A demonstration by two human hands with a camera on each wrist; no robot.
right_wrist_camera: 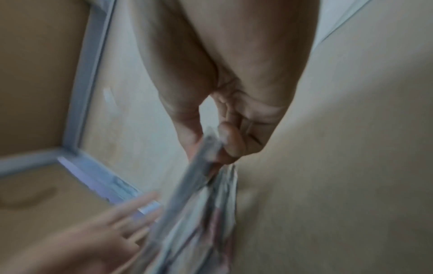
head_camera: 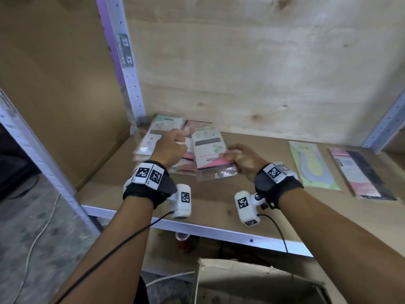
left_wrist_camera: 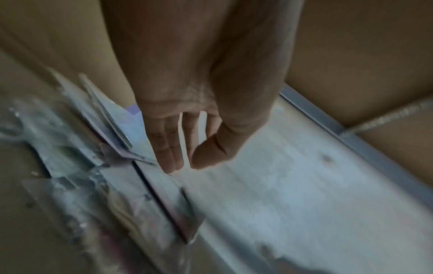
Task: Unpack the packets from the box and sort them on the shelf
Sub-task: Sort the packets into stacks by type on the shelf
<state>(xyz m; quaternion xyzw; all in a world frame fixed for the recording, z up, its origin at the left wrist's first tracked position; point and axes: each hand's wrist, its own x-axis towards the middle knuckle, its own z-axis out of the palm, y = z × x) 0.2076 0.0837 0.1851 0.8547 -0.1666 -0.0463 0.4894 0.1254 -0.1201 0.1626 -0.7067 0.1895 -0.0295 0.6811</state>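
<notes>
Flat clear-wrapped packets with green, white and pink cards lie on the wooden shelf (head_camera: pixel 214 194). My right hand (head_camera: pixel 238 159) pinches the near edge of a small bundle of packets (head_camera: pixel 209 148) between thumb and fingers; in the right wrist view the right hand (right_wrist_camera: pixel 212 146) pinches the bundle (right_wrist_camera: pixel 187 222), which hangs blurred. My left hand (head_camera: pixel 173 145) is at the bundle's left edge, over a stack of packets (head_camera: pixel 151 137) in the shelf's back left corner. The left wrist view shows the left hand (left_wrist_camera: pixel 185 165) with straight fingers and nothing held. The cardboard box (head_camera: pixel 252 279) stands below the shelf.
A green and yellow packet (head_camera: pixel 313 165) and a pink and black packet (head_camera: pixel 361 174) lie side by side at the right of the shelf. Metal uprights (head_camera: pixel 129 69) frame the bay, with a plywood back wall. Cables trail from both wrists.
</notes>
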